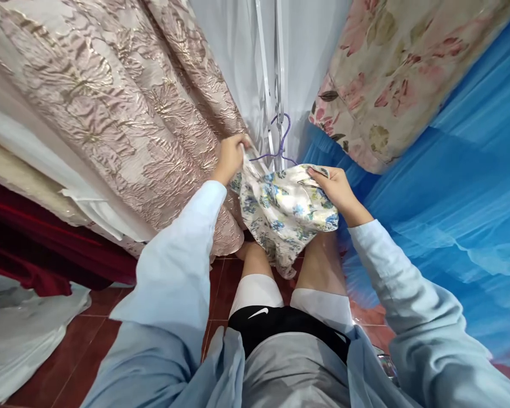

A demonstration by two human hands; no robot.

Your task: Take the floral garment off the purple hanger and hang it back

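Note:
A white garment with blue and yellow flowers [280, 209] hangs in front of my legs, bunched and folded. My left hand [233, 156] pinches its upper left edge or strap. On the other side, my right hand [334, 187] grips the upper right edge, thumb on top of the cloth. Just behind the garment's top is a purple hanger [280, 153], its hook up by some white strips. The lower part of the hanger is hidden by the cloth, so I cannot tell whether the garment is fully on it.
Pink and gold brocade fabric [161, 113] hangs close on the left, with dark red cloth [68, 243] beyond. On the right are a floral cloth [378, 85] and blue tulle [463, 198]. White strips [263, 73] hang ahead, before white fabric. Red tiles [221, 283] cover the floor.

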